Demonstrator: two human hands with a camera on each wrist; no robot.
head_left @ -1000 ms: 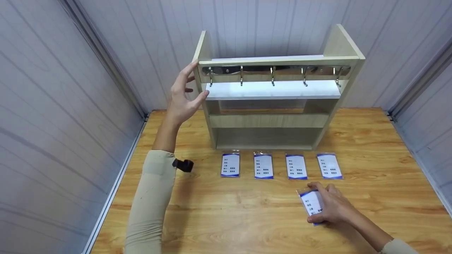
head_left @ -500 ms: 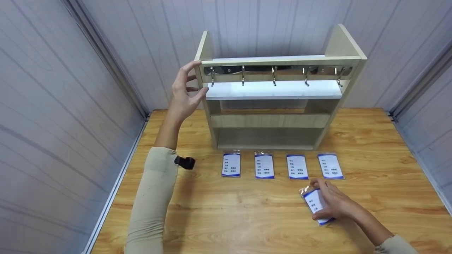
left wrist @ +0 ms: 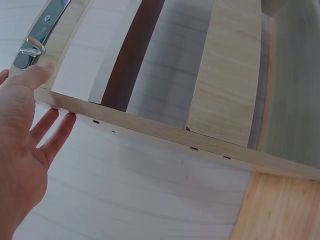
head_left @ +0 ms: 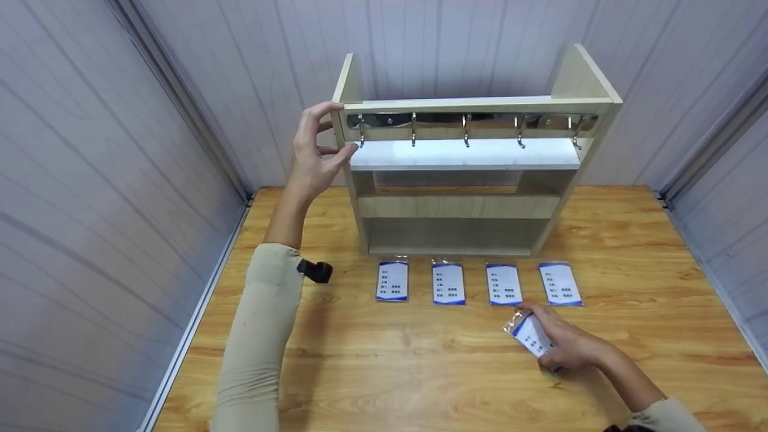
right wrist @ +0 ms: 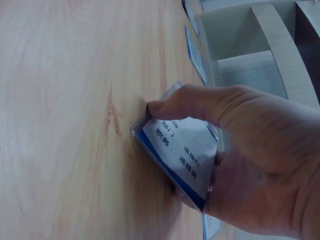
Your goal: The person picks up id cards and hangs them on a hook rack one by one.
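Observation:
My left hand (head_left: 313, 157) grips the upper left corner of a light wooden shelf unit (head_left: 459, 207). In the left wrist view the thumb lies on the front by the hook rail (left wrist: 47, 31), with fingers along the outer side panel (left wrist: 150, 127). Low on the right, my right hand (head_left: 570, 343) holds a badge card in a clear sleeve (head_left: 531, 336), thumb and fingers at its edges. The right wrist view shows the card (right wrist: 175, 150) tilted, close over the wooden surface, partly covered by the hand. White with blue ends, it bears dark printed characters.
Several similar badge cards lie in a row before the shelf, from the leftmost card (head_left: 392, 281) to the rightmost card (head_left: 560, 284). Metal hooks (head_left: 466, 132) stick out from the rail above a white board (head_left: 465, 153). Panelled walls (head_left: 108, 210) enclose the wooden surface (head_left: 408, 366).
The card in my right hand has turned and tilted, its clear top end now pointing up and left. My left hand keeps nearly the same place on the shelf corner.

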